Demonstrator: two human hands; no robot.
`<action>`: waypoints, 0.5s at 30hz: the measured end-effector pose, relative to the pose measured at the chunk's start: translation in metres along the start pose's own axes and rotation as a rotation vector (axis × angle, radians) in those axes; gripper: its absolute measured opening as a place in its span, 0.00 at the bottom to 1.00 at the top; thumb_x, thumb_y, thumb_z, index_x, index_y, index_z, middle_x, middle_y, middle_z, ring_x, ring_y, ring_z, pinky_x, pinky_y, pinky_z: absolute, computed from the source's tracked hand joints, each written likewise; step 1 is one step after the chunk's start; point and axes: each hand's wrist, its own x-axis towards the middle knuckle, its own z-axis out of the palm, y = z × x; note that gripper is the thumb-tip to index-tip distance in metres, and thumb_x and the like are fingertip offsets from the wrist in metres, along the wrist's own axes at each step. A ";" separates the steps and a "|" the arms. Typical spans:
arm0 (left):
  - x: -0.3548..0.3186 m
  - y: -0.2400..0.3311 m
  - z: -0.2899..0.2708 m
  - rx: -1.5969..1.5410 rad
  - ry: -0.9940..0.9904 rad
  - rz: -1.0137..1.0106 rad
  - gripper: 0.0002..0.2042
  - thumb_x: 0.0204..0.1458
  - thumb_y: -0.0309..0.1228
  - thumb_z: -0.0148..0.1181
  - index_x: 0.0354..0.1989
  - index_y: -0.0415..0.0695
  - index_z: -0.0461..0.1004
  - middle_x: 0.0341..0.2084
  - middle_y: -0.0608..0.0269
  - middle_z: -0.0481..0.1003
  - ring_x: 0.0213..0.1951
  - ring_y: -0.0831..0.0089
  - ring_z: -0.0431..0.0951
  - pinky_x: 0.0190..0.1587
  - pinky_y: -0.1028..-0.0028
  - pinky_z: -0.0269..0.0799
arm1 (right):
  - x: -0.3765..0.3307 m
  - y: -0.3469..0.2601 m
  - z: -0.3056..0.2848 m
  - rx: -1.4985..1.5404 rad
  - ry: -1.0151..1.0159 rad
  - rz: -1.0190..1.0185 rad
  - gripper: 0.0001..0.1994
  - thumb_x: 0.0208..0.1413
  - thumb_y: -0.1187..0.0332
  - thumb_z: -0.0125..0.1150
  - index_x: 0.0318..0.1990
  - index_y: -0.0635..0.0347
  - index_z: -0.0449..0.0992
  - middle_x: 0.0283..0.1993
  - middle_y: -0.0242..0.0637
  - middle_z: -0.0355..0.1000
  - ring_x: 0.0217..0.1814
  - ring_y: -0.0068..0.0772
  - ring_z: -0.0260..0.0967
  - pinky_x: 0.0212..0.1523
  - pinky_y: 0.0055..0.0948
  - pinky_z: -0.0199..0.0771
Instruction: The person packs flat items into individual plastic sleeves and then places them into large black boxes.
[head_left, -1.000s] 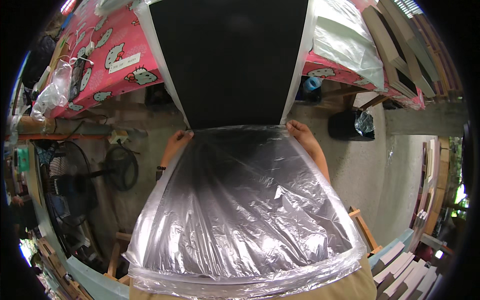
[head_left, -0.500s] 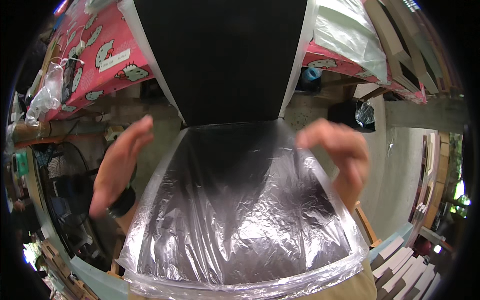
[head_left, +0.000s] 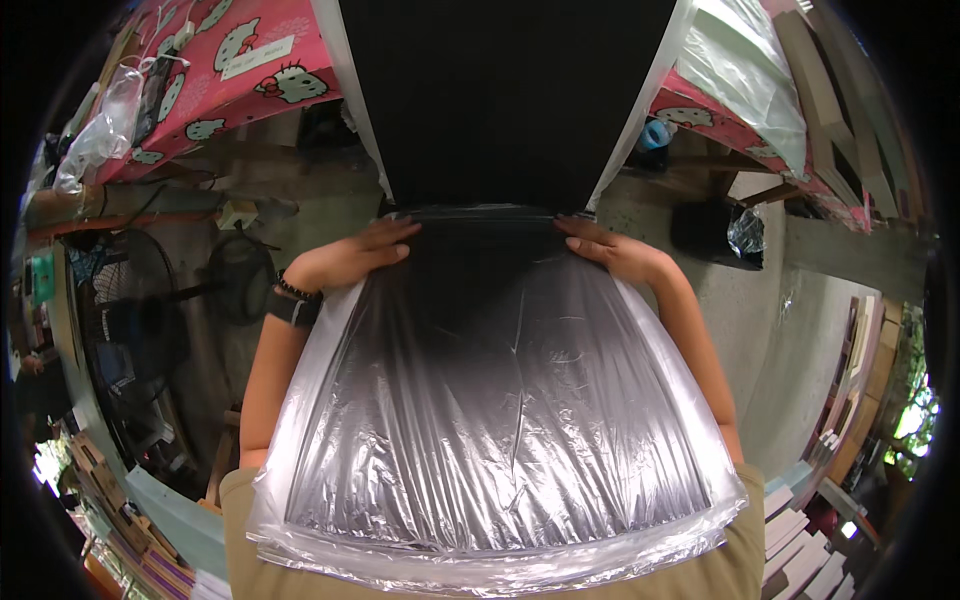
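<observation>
A dark flat panel covered by wrinkled clear plastic film (head_left: 500, 430) lies in front of my body, its near edge against my clothing. Bunched film hangs over that near edge. Beyond it, a plain black sheet (head_left: 505, 110) with pale borders reaches away to the top of view, meeting the film-covered part at a crease. My left hand (head_left: 355, 258) rests on the far left corner of the film, fingers stretched out flat and thumb apart. At the far right corner my right hand (head_left: 618, 256) lies the same way, fingers extended over the film.
A table with a pink patterned cloth (head_left: 285, 60) stands ahead on both sides. Fans (head_left: 130, 290) stand at left. A black container (head_left: 705, 230) with shiny film sits on the floor at right. Stacked boards (head_left: 795, 555) lie at lower right, and long pale boards (head_left: 815, 90) at upper right.
Both hands, raised and blurred beside the panel before, have moved forward and inward onto its far corners. The film's wrinkles now run more lengthwise toward me.
</observation>
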 end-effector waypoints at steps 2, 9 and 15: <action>0.005 -0.011 -0.001 -0.031 0.058 -0.110 0.24 0.53 0.44 0.42 0.55 0.42 0.58 0.55 0.53 0.56 0.59 0.61 0.52 0.59 0.71 0.46 | -0.002 0.001 -0.004 -0.015 0.023 0.034 0.26 0.56 0.52 0.39 0.56 0.60 0.58 0.60 0.45 0.51 0.64 0.38 0.45 0.61 0.28 0.43; -0.021 0.030 -0.033 0.114 0.216 -0.166 0.25 0.52 0.40 0.46 0.54 0.36 0.57 0.52 0.51 0.61 0.56 0.64 0.59 0.56 0.73 0.50 | -0.031 -0.013 -0.016 0.098 0.395 0.061 0.17 0.51 0.65 0.54 0.47 0.63 0.68 0.40 0.38 0.71 0.41 0.26 0.66 0.42 0.23 0.64; -0.002 0.070 -0.038 -0.231 -0.369 0.450 0.31 0.53 0.45 0.42 0.59 0.37 0.46 0.61 0.53 0.43 0.63 0.62 0.37 0.61 0.66 0.33 | -0.032 -0.002 -0.095 0.164 1.274 -0.195 0.08 0.48 0.72 0.56 0.36 0.65 0.73 0.32 0.36 0.71 0.28 0.19 0.64 0.30 0.19 0.65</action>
